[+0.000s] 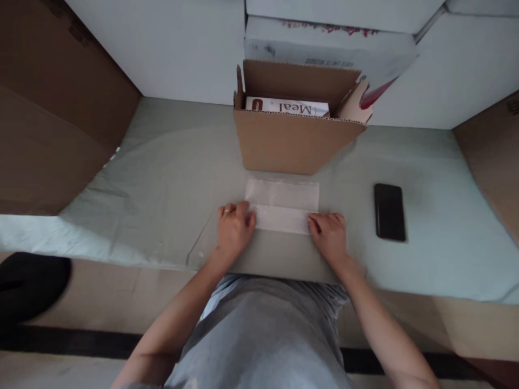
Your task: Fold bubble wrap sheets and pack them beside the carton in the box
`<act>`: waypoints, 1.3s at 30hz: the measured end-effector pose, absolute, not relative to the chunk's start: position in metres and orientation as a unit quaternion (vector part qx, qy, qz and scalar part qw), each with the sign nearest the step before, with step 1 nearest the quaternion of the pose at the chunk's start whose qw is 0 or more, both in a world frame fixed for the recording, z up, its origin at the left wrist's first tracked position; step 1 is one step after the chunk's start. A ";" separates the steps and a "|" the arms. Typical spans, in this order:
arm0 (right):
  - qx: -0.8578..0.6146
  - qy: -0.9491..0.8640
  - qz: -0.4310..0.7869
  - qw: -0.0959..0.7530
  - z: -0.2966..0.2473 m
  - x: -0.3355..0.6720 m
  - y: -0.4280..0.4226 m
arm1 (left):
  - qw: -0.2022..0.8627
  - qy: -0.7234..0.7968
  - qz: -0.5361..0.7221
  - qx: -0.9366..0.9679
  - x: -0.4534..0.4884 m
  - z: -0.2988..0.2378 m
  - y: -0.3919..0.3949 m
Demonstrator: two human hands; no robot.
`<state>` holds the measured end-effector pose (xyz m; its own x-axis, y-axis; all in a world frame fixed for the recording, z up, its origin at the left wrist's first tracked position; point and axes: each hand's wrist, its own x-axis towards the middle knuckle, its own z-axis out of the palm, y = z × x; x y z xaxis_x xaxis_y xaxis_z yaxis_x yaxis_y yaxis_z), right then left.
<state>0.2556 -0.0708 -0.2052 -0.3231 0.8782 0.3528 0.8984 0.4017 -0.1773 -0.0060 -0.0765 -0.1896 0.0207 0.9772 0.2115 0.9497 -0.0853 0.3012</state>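
Observation:
A whitish, see-through plastic sheet or pouch (283,205) lies flat on the covered table, with a crease running across its middle. I cannot tell its exact kind. My left hand (235,224) pinches its left edge between thumb and curled fingers. At the opposite edge, my right hand (329,232) pinches the near right corner, its fingers also curled. Just beyond the sheet stands an open brown cardboard box (292,140). Inside it is a white carton (287,106) with the printed word "Meal".
A black phone (390,212) lies to the right of my right hand. Large brown cardboard boxes stand at the left (52,119) and right edges. White boxes (324,46) are stacked behind the open box. The pale table cover (170,178) has wrinkles.

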 end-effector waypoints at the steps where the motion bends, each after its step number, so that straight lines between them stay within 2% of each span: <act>1: -0.547 -0.813 -0.024 0.198 -0.205 0.255 -0.071 | 0.027 0.661 0.210 0.720 -0.008 -0.188 -0.078; 4: -0.547 -0.814 -0.012 0.197 -0.205 0.256 -0.070 | 0.030 0.533 0.264 0.803 -0.014 -0.182 -0.083; 6: -0.546 -0.813 -0.001 0.203 -0.206 0.257 -0.069 | 0.067 0.430 0.238 0.868 -0.017 -0.182 -0.086; 8: -0.545 -0.811 0.013 0.212 -0.205 0.258 -0.067 | 0.100 0.391 0.189 0.895 -0.020 -0.186 -0.087; 12: -0.543 -0.811 0.052 0.210 -0.196 0.262 -0.066 | 0.123 0.423 0.154 0.885 -0.025 -0.199 -0.084; 17: -0.509 -0.822 0.074 0.245 -0.183 0.263 -0.076 | 0.144 0.429 0.180 0.874 -0.030 -0.204 -0.076; 21: -0.452 -0.853 0.106 0.240 -0.193 0.263 -0.076 | 0.173 0.429 0.212 0.861 -0.034 -0.194 -0.067; 27: -0.439 -0.809 0.213 0.328 -0.203 0.273 -0.067 | 0.244 0.370 0.221 0.869 -0.051 -0.187 -0.057; 33: -0.511 -0.736 0.302 0.326 -0.199 0.281 -0.071 | 0.272 0.394 0.289 0.829 -0.053 -0.196 -0.063; 39: -0.611 -0.650 0.276 0.359 -0.206 0.269 -0.063 | 0.248 0.520 0.350 0.738 -0.038 -0.199 -0.067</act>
<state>0.2695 -0.0630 -0.2058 0.0037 0.9915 0.1303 0.5953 0.1025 -0.7969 -0.0377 -0.0665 -0.1986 0.2136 0.9420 0.2587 0.5946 -0.3355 0.7307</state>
